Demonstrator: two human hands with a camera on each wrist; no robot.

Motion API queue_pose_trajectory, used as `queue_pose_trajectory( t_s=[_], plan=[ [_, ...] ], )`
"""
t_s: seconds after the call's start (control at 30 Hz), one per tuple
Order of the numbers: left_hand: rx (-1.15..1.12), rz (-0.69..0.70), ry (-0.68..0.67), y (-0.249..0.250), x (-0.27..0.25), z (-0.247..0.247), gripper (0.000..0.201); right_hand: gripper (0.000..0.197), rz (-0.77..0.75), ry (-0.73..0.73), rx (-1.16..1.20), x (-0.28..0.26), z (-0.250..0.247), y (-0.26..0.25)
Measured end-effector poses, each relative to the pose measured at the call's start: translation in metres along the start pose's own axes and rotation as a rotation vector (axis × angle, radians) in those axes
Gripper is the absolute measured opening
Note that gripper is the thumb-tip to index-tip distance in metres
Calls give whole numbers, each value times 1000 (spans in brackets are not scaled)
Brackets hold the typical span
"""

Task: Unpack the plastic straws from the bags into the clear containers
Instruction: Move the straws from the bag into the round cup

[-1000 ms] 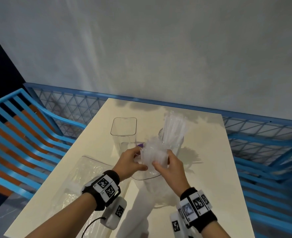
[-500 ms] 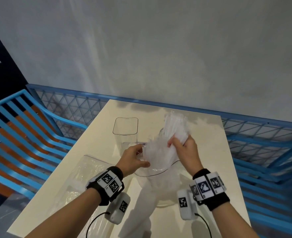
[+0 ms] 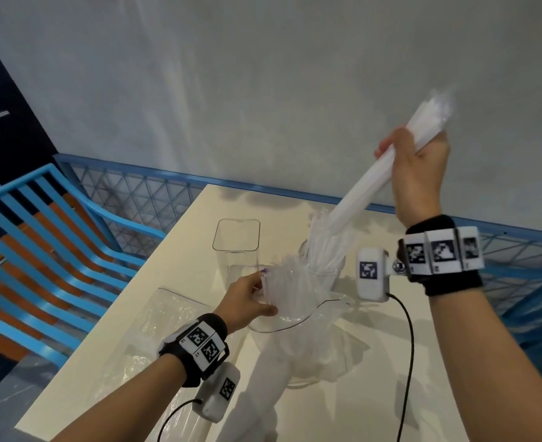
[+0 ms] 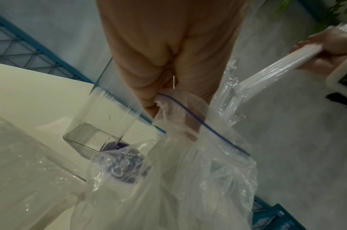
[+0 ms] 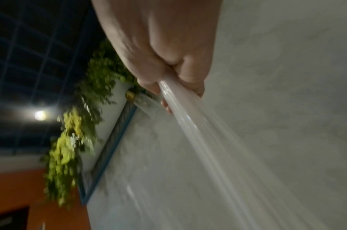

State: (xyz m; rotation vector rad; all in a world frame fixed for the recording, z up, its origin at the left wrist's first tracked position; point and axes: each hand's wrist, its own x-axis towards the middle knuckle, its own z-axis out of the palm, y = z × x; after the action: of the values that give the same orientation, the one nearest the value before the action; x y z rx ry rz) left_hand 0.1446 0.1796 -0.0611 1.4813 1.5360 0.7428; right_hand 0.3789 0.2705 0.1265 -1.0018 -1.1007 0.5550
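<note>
My right hand (image 3: 417,167) is raised high at the right and grips a bundle of white straws (image 3: 363,183) near its top end. The bundle slants down-left toward a round clear container (image 3: 325,272); I cannot tell where its lower ends stop. My left hand (image 3: 247,301) pinches the mouth of the crumpled clear zip bag (image 3: 292,301) in front of that container. In the left wrist view my fingers (image 4: 148,99) pinch the bag (image 4: 188,179) at its blue zip line, with the straws (image 4: 267,74) and right hand (image 4: 330,45) up right. The right wrist view shows my right hand (image 5: 168,70) around blurred straws (image 5: 204,137).
An empty square clear container (image 3: 236,240) stands behind my left hand on the cream table (image 3: 180,250). Another clear bag (image 3: 148,333) lies flat at the table's left. A blue slatted chair (image 3: 40,250) stands left of it; a blue mesh railing (image 3: 129,193) and grey wall lie behind.
My right hand moved from the bag's lower part to the straws' top, gripped them and lifted the bundle up and to the right. My left hand stayed on the bag's mouth.
</note>
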Motion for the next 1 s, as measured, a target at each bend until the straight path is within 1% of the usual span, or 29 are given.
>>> queue_pose_trajectory(
  t_s=[0.03,0.1,0.2,0.27,0.33,0.4,0.47,0.5,0.6,0.67,0.7,0.77,0.8,0.83,0.87,0.93,0.97,1.0],
  plan=[
    [-2,1,0,0,0,0,55,26,0,-8,-39,-5,8,9],
    [-3,5,0,0,0,0,54,23,22,-80,-140,-24,20,38],
    [-2,14,-1,0,1,-1,53,31,111,-238,-292,-55,28,79],
    [-9,14,0,-1,1,-2,54,32,148,-271,-371,-58,27,90],
    [-17,16,-1,-2,2,-3,56,34,114,-244,-342,-50,24,93],
    [-12,12,2,-3,2,-4,57,42,3,-274,-347,-38,23,93],
    [-9,8,1,-5,2,-4,56,45,-101,-402,-441,-31,26,98],
    [-9,4,0,-5,3,-4,54,43,-122,-476,-499,-29,28,102],
    [-13,-2,-5,-5,5,-4,53,33,-67,-695,-687,-32,30,118],
    [-23,-5,-10,-5,6,-4,55,31,-21,-791,-747,-37,27,123],
    [-26,-6,-12,-4,7,-4,57,32,-4,-787,-732,-37,25,121],
    [-21,-5,-16,-5,9,-4,60,34,-2,-676,-648,-35,15,109],
    [-16,-5,-17,-5,10,-4,60,38,-5,-624,-612,-34,9,105],
    [-14,-7,-16,-5,10,-4,59,46,2,-627,-620,-35,3,103],
    [-14,-8,-16,-5,11,-4,57,59,33,-689,-688,-37,-2,102],
    [-16,-3,-18,-5,12,-4,55,89,123,-864,-943,-45,-4,110],
    [-13,0,-21,-5,13,-3,54,101,165,-913,-1036,-48,-1,116],
    [-9,1,-24,-5,14,-3,53,108,189,-910,-1069,-49,3,121]
  ],
)
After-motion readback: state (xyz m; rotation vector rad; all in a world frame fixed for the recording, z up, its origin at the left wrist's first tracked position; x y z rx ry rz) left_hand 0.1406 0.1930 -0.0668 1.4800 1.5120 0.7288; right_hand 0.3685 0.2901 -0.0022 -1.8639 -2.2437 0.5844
